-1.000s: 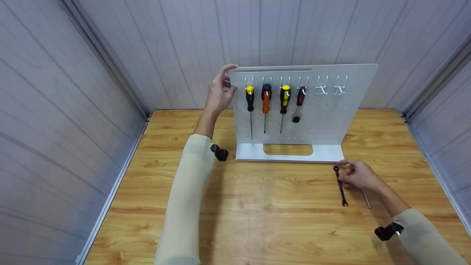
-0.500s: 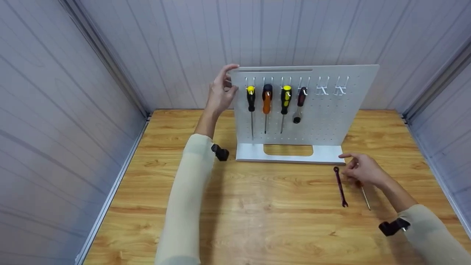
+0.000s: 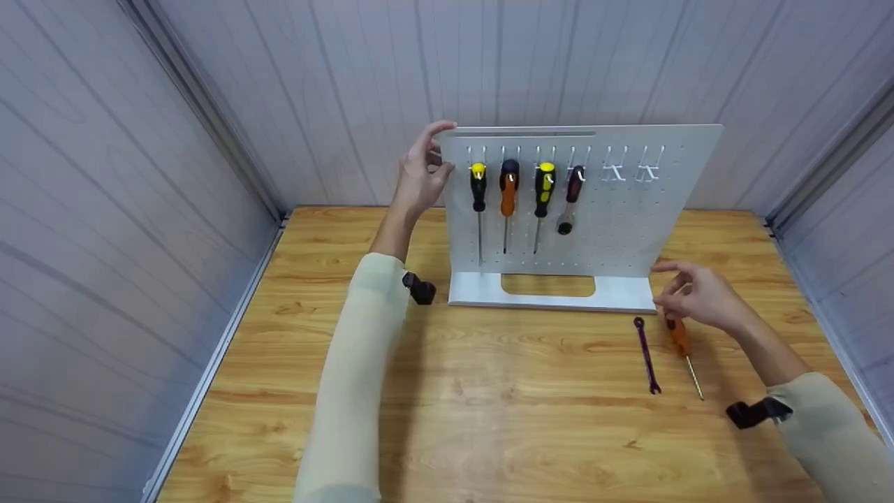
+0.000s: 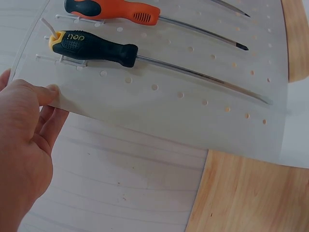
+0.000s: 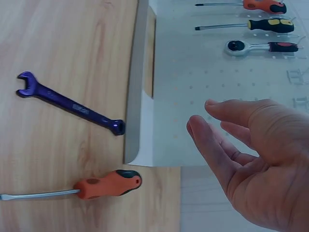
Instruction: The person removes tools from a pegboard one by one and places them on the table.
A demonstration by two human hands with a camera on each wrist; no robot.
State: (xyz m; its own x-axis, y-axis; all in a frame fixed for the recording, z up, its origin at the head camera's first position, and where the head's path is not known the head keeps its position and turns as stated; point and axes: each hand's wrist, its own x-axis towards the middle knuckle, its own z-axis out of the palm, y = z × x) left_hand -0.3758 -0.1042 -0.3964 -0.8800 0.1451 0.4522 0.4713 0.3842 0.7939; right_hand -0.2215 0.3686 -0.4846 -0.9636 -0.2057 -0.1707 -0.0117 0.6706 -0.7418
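At the upper left edge of a white pegboard (image 3: 621,234), my left hand (image 3: 419,178) pinches the panel, thumb in front and other fingers behind. My right hand (image 3: 704,299) hovers by the board's lower right corner, fingers loosely bent with nothing between them. Below it on the table lie an orange-handled screwdriver (image 5: 104,186) and a purple combination wrench (image 5: 72,106). From the board's hooks hang a black screwdriver with a yellow end (image 4: 94,47), an orange one (image 3: 508,194), a black-and-yellow one (image 3: 544,190) and a ratchet wrench (image 3: 573,188).
Two pairs of white hooks (image 3: 631,172) at the board's upper right carry nothing. The board stands on a white foot (image 3: 475,289) with a cut-out. Panelled walls (image 3: 349,105) enclose the wooden table (image 3: 503,419) at the back and sides.
My right hand has moved up and away from the screwdriver on the table, whose orange handle now shows. My left hand keeps its hold on the board.
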